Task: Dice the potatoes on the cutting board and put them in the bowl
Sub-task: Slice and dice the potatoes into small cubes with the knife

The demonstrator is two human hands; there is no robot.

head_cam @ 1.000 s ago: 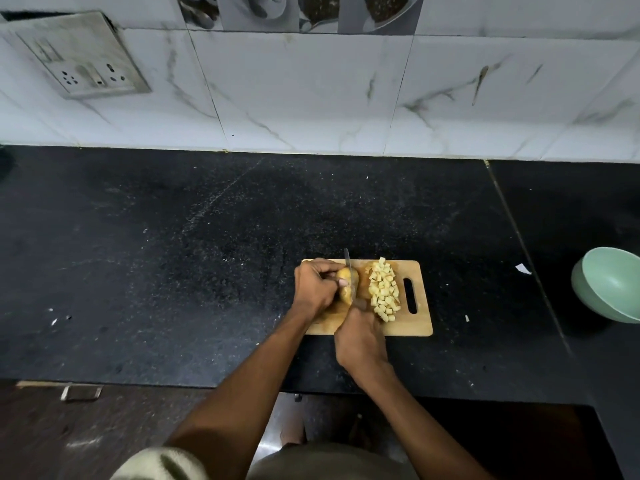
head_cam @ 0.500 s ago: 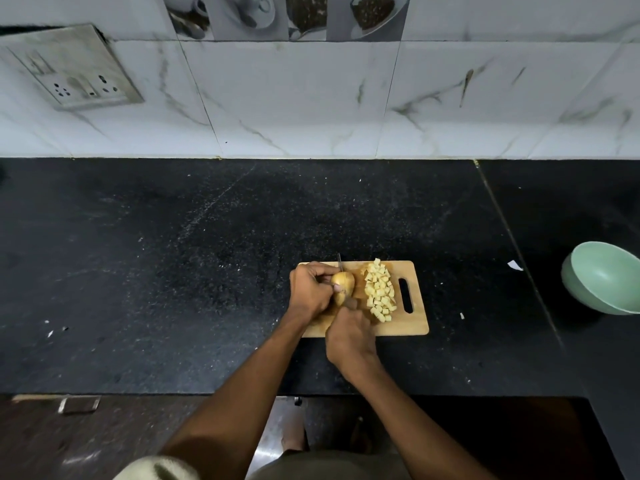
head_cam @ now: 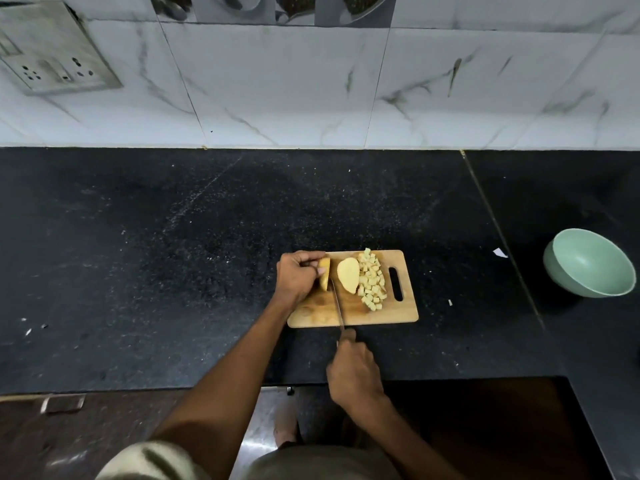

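Black speckled stone forms the counter [head_cam: 173,254] we work at, with pale marble-look wall tiles [head_cam: 277,91] behind it. On the wooden cutting board [head_cam: 388,315], near the counter's front edge, a potato lies split in two. Our left hand [head_cam: 298,277] curls its fingers round the left half [head_cam: 324,273], holding it on edge at the board's far left corner. The other half [head_cam: 348,279] lies flat, cut face up, just to the right. Between the two halves runs the blade of the knife [head_cam: 337,306], pointing away from us, its handle sticking out past the board's near edge into our right hand [head_cam: 355,375], whose fingers are clenched round it. A heap of diced potato [head_cam: 372,284] touches the flat half on its right side and reaches toward the board's handle slot [head_cam: 396,284].

Well apart to the right, beyond a seam in the stone, the green bowl [head_cam: 588,263] sits tilted, its opening turned toward us; we see no dice in it. A white scrap [head_cam: 499,252] lies between board and bowl, and smaller pale bits [head_cam: 27,329] dot the counter far left. A switch and socket plate [head_cam: 52,53] hangs on the tiles at upper left. Our left forearm crosses the counter's front edge and hides part of it.
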